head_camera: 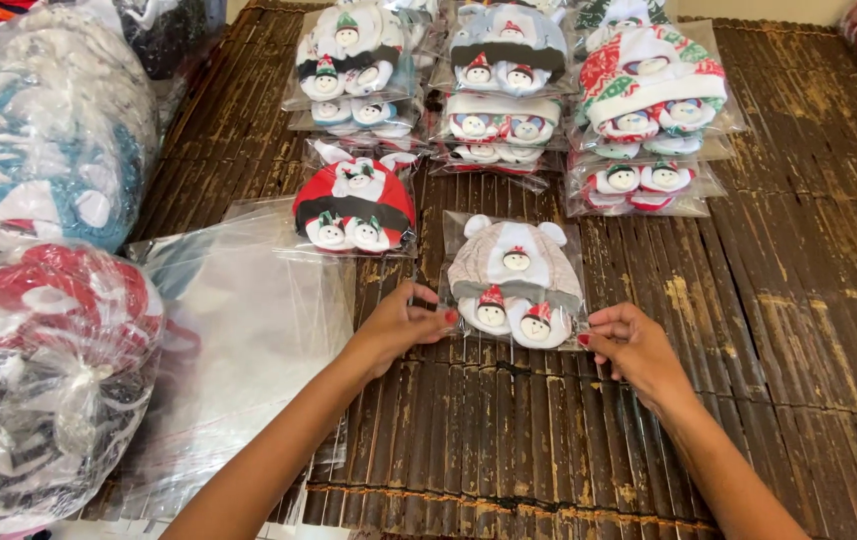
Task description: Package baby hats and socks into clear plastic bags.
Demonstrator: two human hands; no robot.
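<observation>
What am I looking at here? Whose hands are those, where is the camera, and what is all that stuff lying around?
There is no machine here: a person wears one camera on the head, looking down at their own two bare hands. The left hand and right hand each pinch a bottom corner of a clear bag holding a beige knitted hat with small snowman figures. It lies on a brown slatted mat. Beyond it sit a bagged red and black hat and rows of other bagged hats. To the left lie empty clear bags and big plastic sacks of hats.
</observation>
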